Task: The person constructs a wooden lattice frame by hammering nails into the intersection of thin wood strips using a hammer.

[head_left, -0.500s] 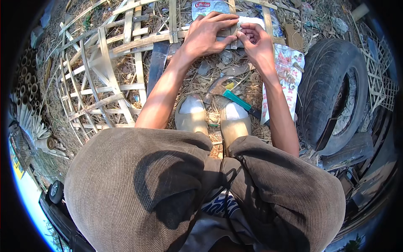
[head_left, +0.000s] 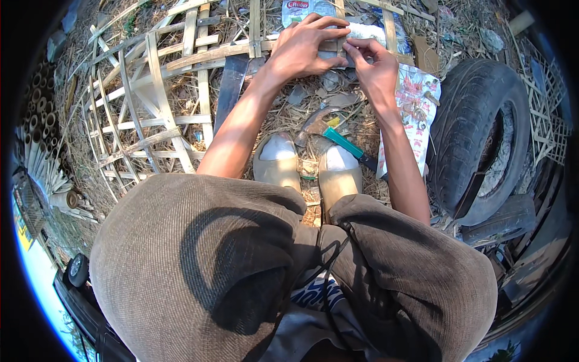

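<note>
A lattice of split bamboo slats [head_left: 172, 105] lies on the straw-strewn ground. Across its far slats rests my left hand [head_left: 304, 49], its fingers stretched out and the thumb apart, beside a slat crossing. My right hand [head_left: 378, 72] is just right of it, thumb and index fingertip pinched together at the crossing. What they hold, if anything, is too small to make out. A claw hammer [head_left: 344, 142] with a green and black handle lies between my forearms, near my shoes. On the right, a white printed sheet [head_left: 416, 102] has several small metal pieces on it, probably nails.
A worn tyre [head_left: 482, 136] stands at the right, with another lattice [head_left: 550, 111] beyond it. A dark flat strip [head_left: 229, 93] lies beside my left forearm. Bamboo poles [head_left: 42, 114] are stacked far left. A plastic packet [head_left: 307, 11] lies past my left hand.
The fingers of my right hand have curled in more, with thumb and index finger still together. My left hand stays on the slats. The whole view has shifted slightly.
</note>
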The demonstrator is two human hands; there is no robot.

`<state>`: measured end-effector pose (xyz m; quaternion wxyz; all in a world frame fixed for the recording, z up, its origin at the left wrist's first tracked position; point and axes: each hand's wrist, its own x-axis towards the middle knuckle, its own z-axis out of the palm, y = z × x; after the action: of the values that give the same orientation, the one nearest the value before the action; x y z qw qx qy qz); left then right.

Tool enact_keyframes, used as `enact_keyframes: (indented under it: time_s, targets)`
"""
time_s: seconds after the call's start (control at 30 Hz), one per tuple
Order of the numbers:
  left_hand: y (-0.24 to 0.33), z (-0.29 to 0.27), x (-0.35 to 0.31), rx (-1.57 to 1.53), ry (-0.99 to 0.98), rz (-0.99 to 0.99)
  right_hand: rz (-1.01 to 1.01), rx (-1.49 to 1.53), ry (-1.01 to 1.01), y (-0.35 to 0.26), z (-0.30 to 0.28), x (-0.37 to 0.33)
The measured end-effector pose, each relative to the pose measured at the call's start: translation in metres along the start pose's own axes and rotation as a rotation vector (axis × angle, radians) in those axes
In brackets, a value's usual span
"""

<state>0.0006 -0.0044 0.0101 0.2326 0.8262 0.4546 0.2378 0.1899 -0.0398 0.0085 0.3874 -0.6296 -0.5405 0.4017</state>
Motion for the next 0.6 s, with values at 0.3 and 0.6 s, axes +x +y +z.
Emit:
enact_keyframes:
  time_s: [0.3,0.6]
  targets:
    - [-0.022,-0.007,0.011,-0.618,-0.126,-0.18,-0.425,-0.225,0.099,-0.005,0.006,-0.006]
    - [-0.017,0.0,0.009,-0.419,-0.053,-0.049,-0.367,-0.198,0.137,0.003,0.005,-0.01]
